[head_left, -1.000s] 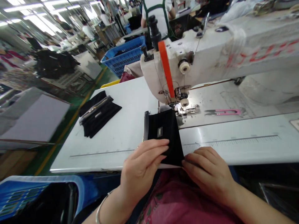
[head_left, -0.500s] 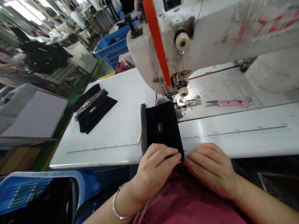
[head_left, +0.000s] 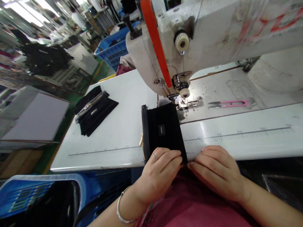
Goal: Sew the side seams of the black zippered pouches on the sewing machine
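A black fabric pouch (head_left: 156, 132) lies flat on the sewing table, with a small label and a zipper (head_left: 142, 142) along its left side. Its far edge reaches under the presser foot area of the sewing machine (head_left: 165, 72). My left hand (head_left: 161, 170), with a ring, grips the pouch's near edge, fingers closed over it. Beside the near right corner is my right hand (head_left: 216, 171), its fingers curled and together at the table's front edge. Whatever those fingers pinch is hidden, and I cannot tell whether they touch the corner.
Pink thread snips (head_left: 230, 103) lie right of the needle. More black zippered pieces (head_left: 94, 108) rest on the table's left part. A blue basket (head_left: 80, 189) with dark material stands below the table at left, another blue basket (head_left: 113, 50) behind. A ruler scale (head_left: 236, 136) runs along the front.
Both hands have shifted very slightly toward me, the right one also a little to the right, its fingertips slightly farther from the pouch corner. The pouch looks nearly unmoved.
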Demonstrator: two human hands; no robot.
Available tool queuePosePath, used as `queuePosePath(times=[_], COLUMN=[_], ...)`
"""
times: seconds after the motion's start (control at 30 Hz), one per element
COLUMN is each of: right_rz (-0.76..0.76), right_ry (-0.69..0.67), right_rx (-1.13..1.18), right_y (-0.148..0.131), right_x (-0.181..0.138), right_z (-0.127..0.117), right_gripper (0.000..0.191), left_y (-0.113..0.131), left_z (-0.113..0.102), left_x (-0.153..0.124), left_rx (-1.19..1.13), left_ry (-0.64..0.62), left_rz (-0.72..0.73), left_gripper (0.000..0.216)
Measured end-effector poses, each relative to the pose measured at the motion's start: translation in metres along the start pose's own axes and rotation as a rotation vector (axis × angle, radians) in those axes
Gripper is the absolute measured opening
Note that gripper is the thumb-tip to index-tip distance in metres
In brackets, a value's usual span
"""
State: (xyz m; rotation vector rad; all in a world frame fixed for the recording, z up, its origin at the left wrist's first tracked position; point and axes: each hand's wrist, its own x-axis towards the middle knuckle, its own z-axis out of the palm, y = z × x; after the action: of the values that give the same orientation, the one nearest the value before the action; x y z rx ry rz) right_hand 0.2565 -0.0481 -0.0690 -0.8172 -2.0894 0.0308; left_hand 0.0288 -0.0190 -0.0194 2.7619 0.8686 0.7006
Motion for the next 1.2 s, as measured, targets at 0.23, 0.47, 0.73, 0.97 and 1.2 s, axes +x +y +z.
queuePosePath(times=[0.23,0.47,0.73,0.97,1.2], right_rz=[0.008,0.029,-0.056,-0.089,-0.068], right_ry=[0.029,0.014,-0.083,-0.166,-0.217], right_rx=[-0.050,-0.035,0.026,-0.013,-0.040], right_y=[-0.002,-0.004,0.003,0.003,0.007], right_x=[0.006,0.007,0.016,0.035,0.046], right_z=[0.005,0.005,-0.006,-0.013,-0.010], right_gripper=[0.021,0.016,0.023,0.035,0.038], left_y=[-0.002,0.000,0.002,-0.034,-0.046], left_z=[0.001,0.006,-0.020,-0.019,-0.012], left_x=[-0.002,-0.012,0.007,0.044,0.049], left_rx=[-0.093,-0.013,-0.035,0.105,0.100], left_ry=[0.042,-0.039,-0.138,-0.260,-0.234], left_rz=[-0.057,-0.019,0.025,-0.071,-0.055], left_gripper=[0.020,0.028,0.024,0.049,0.049])
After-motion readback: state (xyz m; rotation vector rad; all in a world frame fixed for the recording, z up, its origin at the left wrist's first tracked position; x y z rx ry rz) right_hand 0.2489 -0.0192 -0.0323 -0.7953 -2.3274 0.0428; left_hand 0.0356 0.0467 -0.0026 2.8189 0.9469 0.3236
